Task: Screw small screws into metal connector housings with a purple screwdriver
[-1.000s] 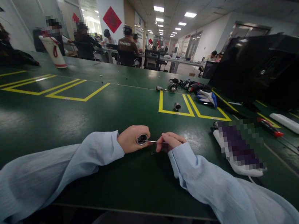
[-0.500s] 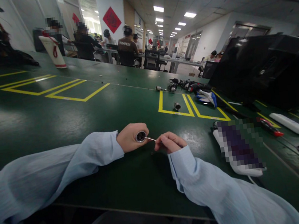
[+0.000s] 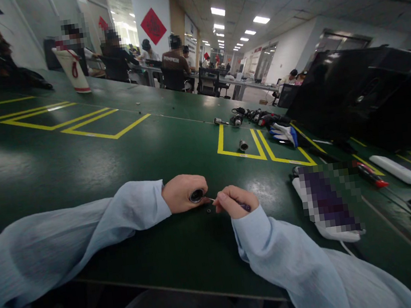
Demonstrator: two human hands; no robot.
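My left hand (image 3: 182, 192) is wrapped round a cylindrical metal connector (image 3: 197, 195), its open end with a bright rim and dark inside turned towards me. My right hand (image 3: 236, 201) pinches a small screwdriver (image 3: 248, 207). Its dark handle end pokes out below the palm, and its thin shaft points left to the lower rim of the connector; the tip is too small to make out. Just beneath the hands, a tiny dark ring-like piece (image 3: 209, 210) lies on the green table (image 3: 159, 261).
Another metal connector part (image 3: 243, 145) stands inside a yellow taped square. Behind it lie cables and connectors (image 3: 239, 119) and a white-and-blue glove (image 3: 283, 134). At right are a phone (image 3: 329, 201), a red-handled tool (image 3: 371, 175) and a black case (image 3: 364, 97). A cup (image 3: 72, 70) stands far left.
The connector has tipped downward in my left hand, so less of its inside shows. My right hand has turned, bringing the screwdriver's handle end into sight, and the shaft sits lower at the rim.
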